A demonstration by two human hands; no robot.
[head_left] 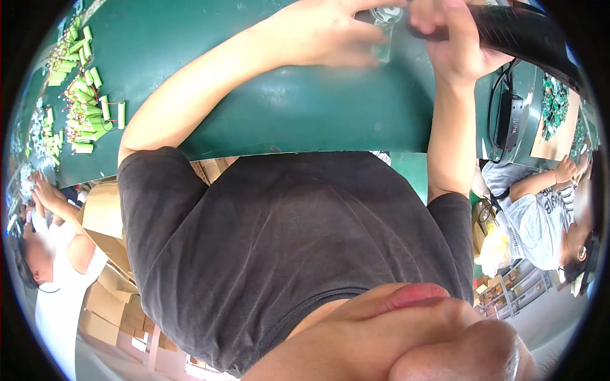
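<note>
Head view: places below are told from the round-ended piece (386, 18), which shows at the top edge.
Left hand (330, 33): just left of the piece, fingers spread and blurred; I cannot tell whether they grip it.
Right hand (462, 47): right of the piece, curled around a long black object (521, 28), thumb uppermost.
Good handling: I would steady the piece with light left fingertips, keep the right grip firm, and keep those fingers off the black object's tip.
Piece's look: greyish, ringed round end; narrower, see-through-looking part below, tinted green; the frame edge and blur hide finer detail.
Black object's look: thick, dark, glossy in streaks, running rightward from the piece's side.
Black adapter (510, 120): right of and below the piece, cable looped beside it.
Green cylinders (82, 108): far left of the piece, heaped, some with red wires.
Green boards (555, 105): far right of the piece, piled by a brown sheet (558, 140).
</note>
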